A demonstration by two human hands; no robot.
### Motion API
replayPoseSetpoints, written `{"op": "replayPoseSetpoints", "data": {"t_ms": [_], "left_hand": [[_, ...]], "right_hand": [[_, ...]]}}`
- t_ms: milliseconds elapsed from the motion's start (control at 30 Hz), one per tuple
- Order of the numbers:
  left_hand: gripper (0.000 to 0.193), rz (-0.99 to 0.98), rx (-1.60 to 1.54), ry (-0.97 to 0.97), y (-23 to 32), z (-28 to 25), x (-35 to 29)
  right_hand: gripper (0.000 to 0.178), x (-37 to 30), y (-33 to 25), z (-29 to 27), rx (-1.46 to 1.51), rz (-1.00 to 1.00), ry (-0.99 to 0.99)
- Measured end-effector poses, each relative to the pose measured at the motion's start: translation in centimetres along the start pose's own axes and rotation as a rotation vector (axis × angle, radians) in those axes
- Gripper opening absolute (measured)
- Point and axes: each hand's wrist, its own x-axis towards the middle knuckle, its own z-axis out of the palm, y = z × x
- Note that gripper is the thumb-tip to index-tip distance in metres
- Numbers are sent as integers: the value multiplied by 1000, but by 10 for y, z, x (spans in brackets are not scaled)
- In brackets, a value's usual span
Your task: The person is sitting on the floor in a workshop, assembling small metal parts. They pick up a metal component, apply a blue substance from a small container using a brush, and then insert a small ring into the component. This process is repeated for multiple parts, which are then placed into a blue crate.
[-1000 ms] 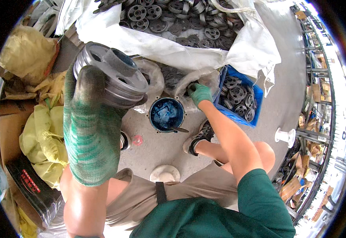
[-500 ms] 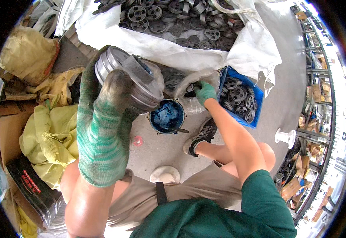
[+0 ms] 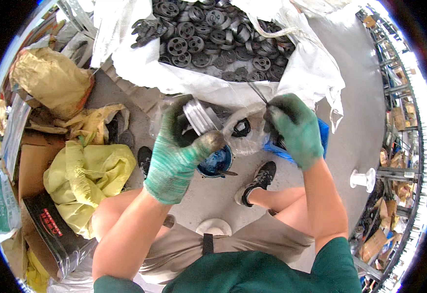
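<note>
My left hand (image 3: pixel 186 149), in a green and grey knitted glove with dark fingers, grips a grooved silver metal pulley (image 3: pixel 201 116) by its edges. Its grooved rim faces up and to the right. Across from it, my right hand (image 3: pixel 296 128) wears a similar glove and pinches a thin black strand (image 3: pixel 258 93) that sticks out up and to the left; its kind is not clear. Between and below the hands lies a clear plastic bag (image 3: pixel 252 145) with a bunch of black pieces (image 3: pixel 241 128) inside. A round pot of blue grease (image 3: pixel 219 159) stands under the left hand, partly hidden.
A large white sack (image 3: pixel 189 78) of dark pulleys (image 3: pixel 218 36) lies ahead. My right hand partly hides a blue crate (image 3: pixel 324 134). Yellow sacking (image 3: pixel 88 171) and a cardboard box (image 3: pixel 33 163) are at left, a white spool (image 3: pixel 363 180) and shelving (image 3: pixel 400 172) at right.
My right hand has come up out of the plastic bag with the thin black strand. My left hand has lowered the pulley away from the camera and moved it right.
</note>
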Motion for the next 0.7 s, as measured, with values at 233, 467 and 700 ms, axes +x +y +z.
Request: {"op": "replayPoseSetpoints", "data": {"t_ms": [233, 467, 700], "left_hand": [[100, 22, 10, -48, -3, 10, -2], [94, 34, 11, -48, -5, 5, -2], [75, -13, -106, -23, -11, 2, -5]], "right_hand": [[21, -33, -16, 37, -128, -553, -17], [23, -36, -3, 45, -240, -626, -18], [21, -41, 0, 49, -78, -342, -71]]}}
